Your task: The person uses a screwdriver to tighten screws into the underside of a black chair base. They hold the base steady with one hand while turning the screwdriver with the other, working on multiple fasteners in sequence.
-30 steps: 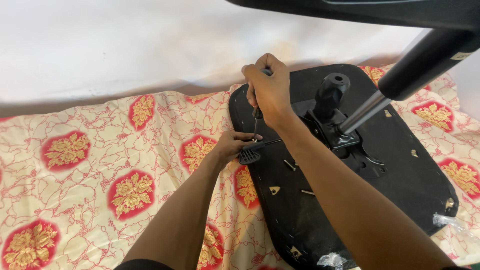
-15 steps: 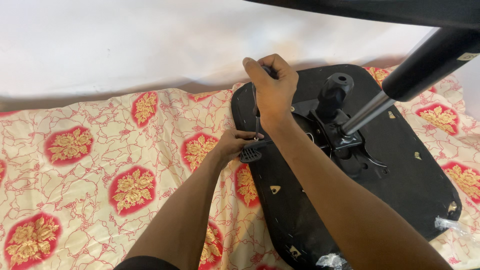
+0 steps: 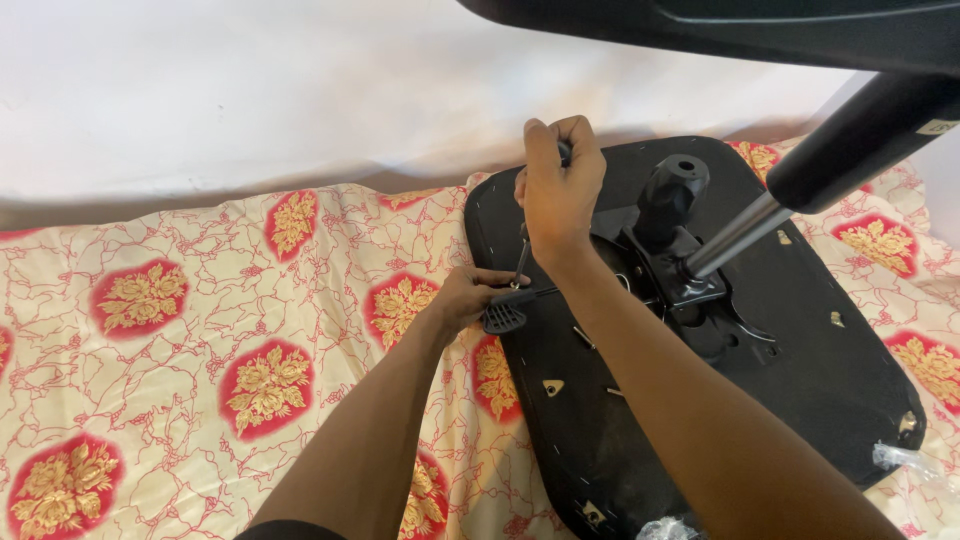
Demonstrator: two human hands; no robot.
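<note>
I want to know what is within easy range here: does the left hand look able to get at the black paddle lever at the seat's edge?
Probably yes. The left hand already lies against the black paddle lever at the near edge of the upturned seat base, with nothing between them; the right hand works higher up, clear of it.

This looks like a home, likely a bedroom: a floral bedsheet (image 3: 200,330) in cream, red and gold covers a soft, wide surface against a plain white wall (image 3: 300,80), and an upturned office chair seat (image 3: 760,330) lies on it.

Black upturned chair seat (image 3: 800,330) flat on cloth; screwdriver (image 3: 522,262) upright on it
</note>
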